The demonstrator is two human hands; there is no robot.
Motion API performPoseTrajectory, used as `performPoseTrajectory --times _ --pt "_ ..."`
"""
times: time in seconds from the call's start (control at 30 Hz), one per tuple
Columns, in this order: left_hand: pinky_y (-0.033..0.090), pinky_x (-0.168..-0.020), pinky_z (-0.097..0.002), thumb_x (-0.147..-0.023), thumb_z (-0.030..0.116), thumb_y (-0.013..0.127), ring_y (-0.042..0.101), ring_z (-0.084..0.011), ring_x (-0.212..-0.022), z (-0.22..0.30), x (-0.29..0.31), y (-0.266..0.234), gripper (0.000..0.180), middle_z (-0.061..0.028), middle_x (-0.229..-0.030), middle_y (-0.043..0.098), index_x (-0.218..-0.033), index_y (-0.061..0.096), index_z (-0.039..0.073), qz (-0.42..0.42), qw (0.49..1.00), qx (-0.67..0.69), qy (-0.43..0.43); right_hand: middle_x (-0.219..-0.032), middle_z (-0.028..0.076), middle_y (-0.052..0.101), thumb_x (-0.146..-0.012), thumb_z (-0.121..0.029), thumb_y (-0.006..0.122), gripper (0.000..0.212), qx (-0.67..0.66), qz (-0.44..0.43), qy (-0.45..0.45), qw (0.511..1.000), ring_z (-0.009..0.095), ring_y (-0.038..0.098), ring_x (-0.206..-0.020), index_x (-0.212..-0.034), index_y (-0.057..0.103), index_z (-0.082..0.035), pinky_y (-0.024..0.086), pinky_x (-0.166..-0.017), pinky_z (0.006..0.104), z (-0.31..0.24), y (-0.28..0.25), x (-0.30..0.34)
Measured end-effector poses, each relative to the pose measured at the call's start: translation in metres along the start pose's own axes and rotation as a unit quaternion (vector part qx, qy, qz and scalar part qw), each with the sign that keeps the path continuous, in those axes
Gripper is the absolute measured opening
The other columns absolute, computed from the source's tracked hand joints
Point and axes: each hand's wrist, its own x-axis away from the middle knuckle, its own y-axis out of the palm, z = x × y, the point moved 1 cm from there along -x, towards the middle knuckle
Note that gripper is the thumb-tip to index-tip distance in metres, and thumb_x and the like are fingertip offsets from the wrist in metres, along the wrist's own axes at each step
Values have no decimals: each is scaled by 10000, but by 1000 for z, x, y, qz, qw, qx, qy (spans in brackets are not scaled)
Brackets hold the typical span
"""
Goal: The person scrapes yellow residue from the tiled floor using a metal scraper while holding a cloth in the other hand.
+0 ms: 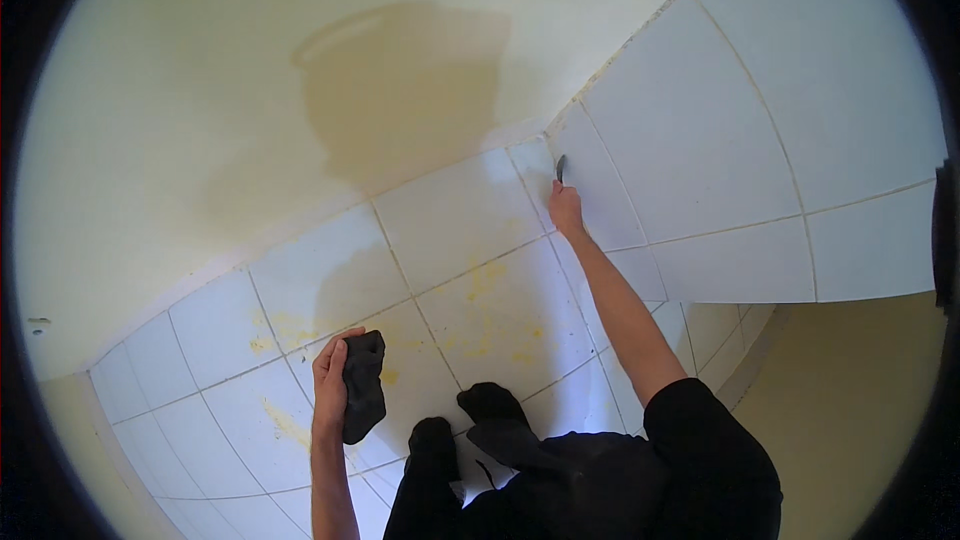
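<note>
My left hand (330, 380) is closed around a folded black cloth (366, 385), held above the tiled floor (450, 210). Reaching out to the far right, my right hand (566, 208) is closed on a small hand tool (561, 168) with a dark, narrow, slightly curved end. The handle is hidden in my fist, so the tool's exact kind does not show. Its tip points toward the corner where the floor meets the large white tiles (690, 120) on the right. Whether it touches the tiles, I cannot tell.
Yellow stains (490, 280) mark the floor tiles. A pale yellow wall (240, 90) rises beyond, with my shadow on it. My feet in black socks (490, 405) stand close by. The tiled surface on the right ends at a near edge (740, 302).
</note>
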Motion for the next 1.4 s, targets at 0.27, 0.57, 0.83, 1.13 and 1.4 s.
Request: performPoseTrajectory --times 0.27,0.57,0.83,1.13,1.4 --pt "548 -654 -256 -1034 298 443 646 -125 -753 9 -1 8 366 -85 -951 682 -1184 620 15 16 1000 22 2 -535 100 493 -998 -410 418 509 -149 -97 230 957 233 484 -376 -741 514 19 343 -307 392 -74 -26 3" --pt "545 -666 -262 -1025 328 459 642 -128 -765 7 11 -9 381 -77 -963 673 -1170 619 13 59 997 41 14 -501 66 406 -984 -387 476 477 -255 -99 263 925 230 415 -329 -694 431 -10 301 -286 385 -73 -21 -4" --pt "560 -615 -284 -1005 403 478 659 -156 -718 -1 5 -7 439 -101 -938 674 -1175 603 17 57 998 20 25 -503 99 457 -978 -381 490 486 -103 -34 172 979 242 457 -339 -682 469 4 328 -289 400 -34 -2 -31" --pt "553 -620 -274 -1001 425 474 652 -145 -731 7 13 -17 460 -94 -939 668 -1177 600 19 73 997 9 38 -527 116 496 -981 -378 475 492 -160 -74 196 965 243 464 -343 -697 497 23 336 -292 397 -57 -2 -22" --pt "536 -653 -247 -1021 358 463 641 -118 -752 12 24 -23 400 -74 -946 673 -1163 616 17 73 997 24 32 -554 125 500 -979 -398 474 488 -222 -61 247 941 244 474 -367 -748 498 32 338 -312 405 -67 14 -19"
